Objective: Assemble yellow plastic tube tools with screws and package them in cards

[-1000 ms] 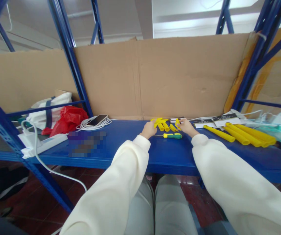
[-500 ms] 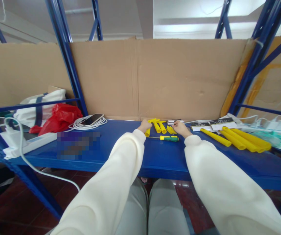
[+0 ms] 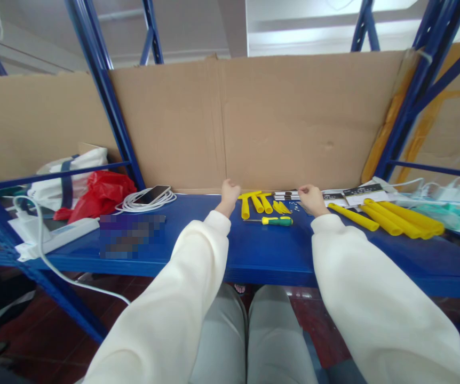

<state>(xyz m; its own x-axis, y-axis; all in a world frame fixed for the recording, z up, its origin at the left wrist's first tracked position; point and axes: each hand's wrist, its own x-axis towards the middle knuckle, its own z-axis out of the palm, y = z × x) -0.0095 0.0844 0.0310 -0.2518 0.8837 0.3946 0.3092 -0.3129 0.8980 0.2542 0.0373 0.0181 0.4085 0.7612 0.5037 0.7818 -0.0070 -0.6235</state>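
Observation:
My left hand (image 3: 229,196) is raised at the back of the blue shelf, fingers curled in, with nothing visible in them. Just right of it lie several yellow T-shaped plastic handles (image 3: 257,204). My right hand (image 3: 312,199) is closed, fingertips together beside a stack of white-and-black packs (image 3: 286,196); anything pinched there is too small to make out. Between the hands are small yellow pieces (image 3: 280,207) and a scatter of tiny silvery parts (image 3: 294,206). A green-and-yellow screwdriver (image 3: 278,220) lies in front of them, its shaft pointing left.
Long yellow tubes (image 3: 398,220) and black-and-white cards (image 3: 364,194) lie on the right. To the left are a phone (image 3: 155,194) on coiled white cable (image 3: 134,202), a power strip (image 3: 64,234) and a red bag (image 3: 102,193). Cardboard (image 3: 274,122) closes off the back.
My left hand has lifted off the yellow handles, moving back and left. My right hand has shifted right, exposing the tiny parts. The view has tilted slightly.

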